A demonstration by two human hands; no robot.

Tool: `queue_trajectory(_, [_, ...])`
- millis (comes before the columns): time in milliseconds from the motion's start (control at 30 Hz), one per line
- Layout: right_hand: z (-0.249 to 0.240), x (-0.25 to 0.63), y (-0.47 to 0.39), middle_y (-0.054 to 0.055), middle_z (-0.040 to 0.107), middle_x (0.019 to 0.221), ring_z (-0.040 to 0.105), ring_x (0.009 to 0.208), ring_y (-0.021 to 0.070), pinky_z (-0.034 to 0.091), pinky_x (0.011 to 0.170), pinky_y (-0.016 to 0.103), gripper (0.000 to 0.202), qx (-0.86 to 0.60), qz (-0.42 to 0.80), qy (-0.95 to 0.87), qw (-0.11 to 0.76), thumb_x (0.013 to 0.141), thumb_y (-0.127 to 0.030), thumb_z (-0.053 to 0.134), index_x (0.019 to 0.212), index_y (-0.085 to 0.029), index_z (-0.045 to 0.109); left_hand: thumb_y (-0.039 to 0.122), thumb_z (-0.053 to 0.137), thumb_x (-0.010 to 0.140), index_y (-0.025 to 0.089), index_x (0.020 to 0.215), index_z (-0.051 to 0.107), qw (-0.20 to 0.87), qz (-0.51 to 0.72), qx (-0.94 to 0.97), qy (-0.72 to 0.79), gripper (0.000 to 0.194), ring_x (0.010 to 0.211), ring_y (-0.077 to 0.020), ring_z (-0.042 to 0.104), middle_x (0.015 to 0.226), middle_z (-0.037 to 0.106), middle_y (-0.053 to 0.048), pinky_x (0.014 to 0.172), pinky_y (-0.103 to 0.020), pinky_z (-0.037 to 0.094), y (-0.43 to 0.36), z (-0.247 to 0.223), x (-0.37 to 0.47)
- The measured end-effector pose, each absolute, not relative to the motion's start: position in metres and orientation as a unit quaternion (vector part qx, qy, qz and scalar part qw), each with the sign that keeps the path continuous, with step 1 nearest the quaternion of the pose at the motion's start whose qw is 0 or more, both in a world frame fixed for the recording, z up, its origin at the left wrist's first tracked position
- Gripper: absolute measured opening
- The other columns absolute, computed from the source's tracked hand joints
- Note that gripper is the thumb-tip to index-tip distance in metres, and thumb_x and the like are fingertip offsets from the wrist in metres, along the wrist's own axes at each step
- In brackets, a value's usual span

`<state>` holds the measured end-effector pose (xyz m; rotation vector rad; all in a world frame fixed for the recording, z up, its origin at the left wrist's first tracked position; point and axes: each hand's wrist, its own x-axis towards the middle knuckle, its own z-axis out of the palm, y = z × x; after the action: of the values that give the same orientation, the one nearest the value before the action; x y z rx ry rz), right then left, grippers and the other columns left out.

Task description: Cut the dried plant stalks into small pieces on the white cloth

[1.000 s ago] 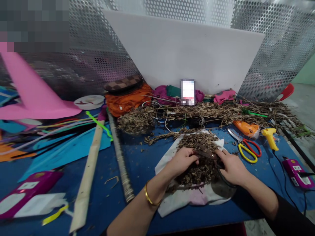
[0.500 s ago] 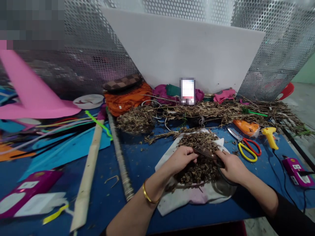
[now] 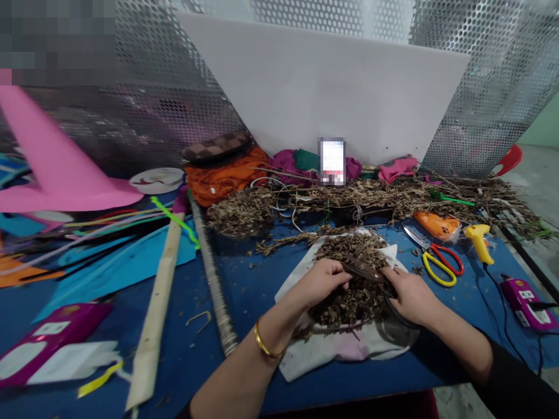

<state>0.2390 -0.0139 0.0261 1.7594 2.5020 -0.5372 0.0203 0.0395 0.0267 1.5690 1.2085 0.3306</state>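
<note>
We have dried plant bits [image 3: 349, 314] heaped over the white cloth [image 3: 301, 364] on the blue table [image 3: 183, 355]. Above the cloth, our right hand [image 3: 413, 297] keeps its grip around dark scissors [image 3: 363, 270]; our left hand [image 3: 321, 282] sits by the blades, its grip's contents we cannot tell. Right of the cloth lie red-and-yellow-handled scissors [image 3: 431, 251].
</note>
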Motion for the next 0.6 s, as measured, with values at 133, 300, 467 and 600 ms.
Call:
queue_trajectory(133, [0.0252,0.2379,-0.0139,0.008,0.057,0.098,0.055,0.084,0.018,0.033,0.067,0.025,0.031,0.567,-0.173,0.805,0.02,0.085,-0.027,0.04,0.115,-0.02,0.042,0.037,0.052,0.068,0.014,0.054,0.058,0.537,0.143,0.656,0.51,0.028,0.046,-0.008,0.031,0.045,0.041,0.004,0.048,-0.022,0.022,0.0389,0.0291,0.0208])
queue_trajectory(300, [0.0237,0.2392,-0.0124,0.007,0.057,0.1,0.055,0.087,0.0175,0.033,0.068,0.024,0.036,0.559,-0.183,0.808,0.017,0.08,-0.022,0.045,0.116,-0.019,0.041,0.038,0.054,0.067,0.014,0.054,0.059,0.534,0.143,0.661,0.508,0.028,0.046,-0.0085,0.033,0.045,0.044,0.004,0.048,-0.022,0.024,0.04,0.0295,0.0192])
queue_trajectory(467, [0.0282,0.2416,-0.0125,0.006,0.056,0.101,0.055,0.083,0.0171,0.032,0.065,0.023,0.036,0.574,-0.155,0.804,-0.016,0.081,-0.029,0.046,0.115,-0.02,0.043,0.038,0.052,0.069,0.013,0.06,0.061,0.546,0.171,0.654,0.495,0.028,0.047,-0.009,0.037,0.052,0.052,0.001,0.048,-0.021,0.027,0.0412,0.0317,0.0175])
queue_trajectory(600, [0.0325,0.241,-0.0133,0.006,0.055,0.1,0.054,0.079,0.0165,0.032,0.064,0.023,0.038,0.572,-0.159,0.805,-0.019,0.081,-0.032,0.048,0.116,-0.02,0.043,0.031,0.051,0.07,0.012,0.074,0.065,0.568,0.206,0.627,0.491,0.024,0.047,-0.0083,0.037,0.059,0.058,0.0,0.046,-0.02,0.027,0.0403,0.0342,0.0194])
